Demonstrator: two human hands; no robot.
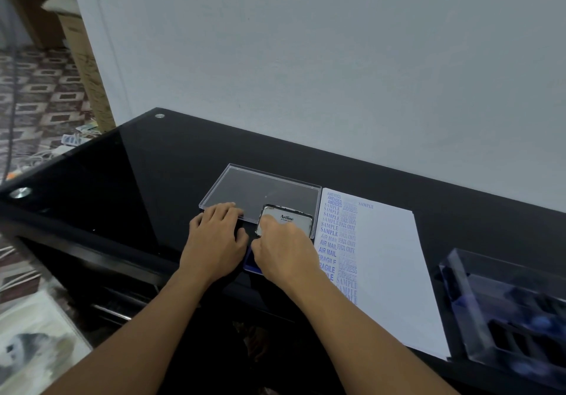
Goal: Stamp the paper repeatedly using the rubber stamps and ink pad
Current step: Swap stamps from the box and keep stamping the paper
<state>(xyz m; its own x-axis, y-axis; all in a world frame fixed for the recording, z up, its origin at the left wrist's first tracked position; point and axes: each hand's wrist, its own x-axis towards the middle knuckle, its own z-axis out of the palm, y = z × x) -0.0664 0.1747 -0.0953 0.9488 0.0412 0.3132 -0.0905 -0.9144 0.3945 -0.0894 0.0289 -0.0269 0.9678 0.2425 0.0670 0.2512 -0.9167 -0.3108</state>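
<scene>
**Both hands at the ink pad**

On the black worktop (137, 180), the paper (395, 272) with blue stamped words lies between a clear box (505, 309) and a clear tray (260, 189). The ink pad (286, 218) sits just left of the paper. The right hand (281, 250) grips its raised lid, and the left hand (214, 238) lies flat beside it.

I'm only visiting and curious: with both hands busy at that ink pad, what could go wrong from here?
1. The right hand grips the ink pad lid right over the blue ink pad, so its fingers might pick up ink.
2. The paper lies close beside the pad. Inky fingers, or a nudged pad, could smudge the rows already stamped along its near side.
</scene>
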